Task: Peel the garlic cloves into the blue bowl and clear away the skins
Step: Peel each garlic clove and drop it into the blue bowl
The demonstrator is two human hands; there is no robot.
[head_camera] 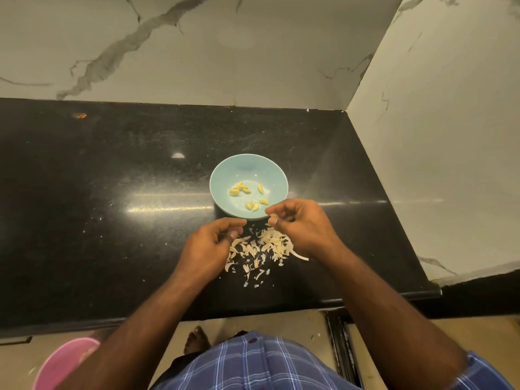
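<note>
A light blue bowl (249,168) stands on the black counter and holds several peeled yellow garlic cloves (239,188). Just in front of it lies a loose pile of pale garlic skins (264,246). My left hand (209,246) hovers at the pile's left side with its fingers loosely curled and apart, and I see nothing in it. My right hand (304,223) is over the pile's right side, by the bowl's near rim. Its fingertips are bunched together around a small pale spot, which may be a nail or a scrap of skin.
The black counter (112,220) ends at marble walls behind and on the right (436,136). Its front edge runs just before my body. A pink container (64,361) sits on the floor at the lower left. A small orange mark (80,115) lies at the far left.
</note>
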